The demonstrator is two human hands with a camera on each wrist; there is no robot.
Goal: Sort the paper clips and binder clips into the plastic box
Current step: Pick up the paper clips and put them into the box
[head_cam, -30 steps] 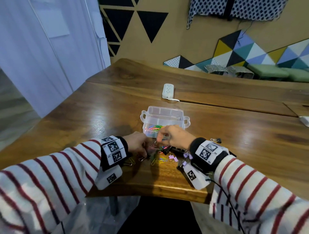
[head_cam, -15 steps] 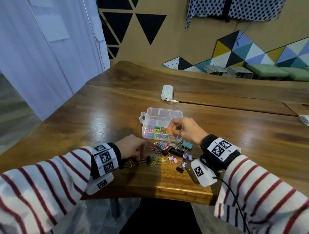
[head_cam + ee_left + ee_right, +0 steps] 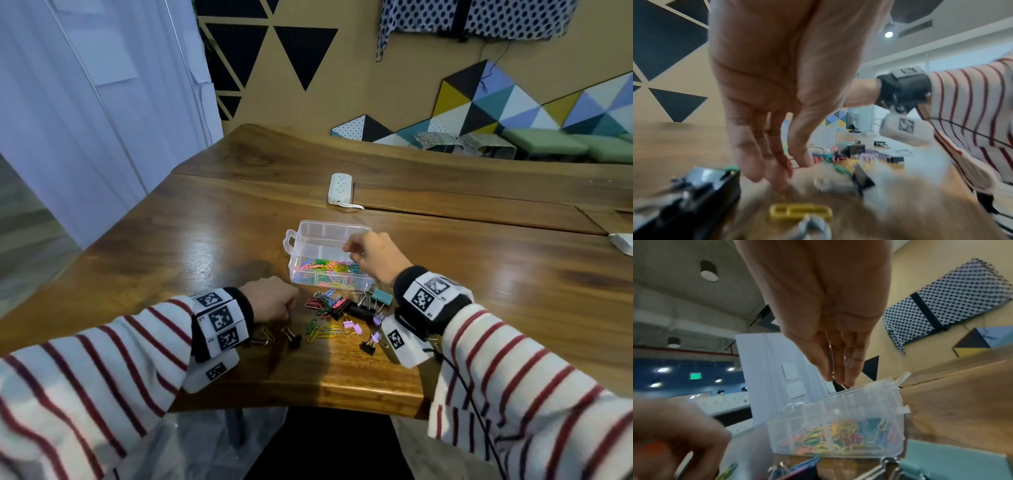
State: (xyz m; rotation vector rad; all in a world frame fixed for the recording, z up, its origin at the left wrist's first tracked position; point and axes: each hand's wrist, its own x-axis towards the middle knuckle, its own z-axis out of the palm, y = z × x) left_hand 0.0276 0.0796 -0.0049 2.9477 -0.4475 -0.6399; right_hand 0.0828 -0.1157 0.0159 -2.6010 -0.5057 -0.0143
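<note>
Over plastic box, right hand (pinching something).

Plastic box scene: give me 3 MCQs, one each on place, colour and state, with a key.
1. Where is the right hand?
A. Over the plastic box
B. On the power strip
C. Below the table edge

2. What colour is the large binder clip just right of the box's near corner?
A. Orange
B. Teal
C. White

3. What is the left hand doing?
A. Lying flat, palm up
B. Gripping the box handle
C. Pinching a red paper clip

Key: 1 A, the head view shows it above the far compartments; 2 B, its body is teal; 3 C, the left wrist view shows thumb and fingers closed on red wire.
</note>
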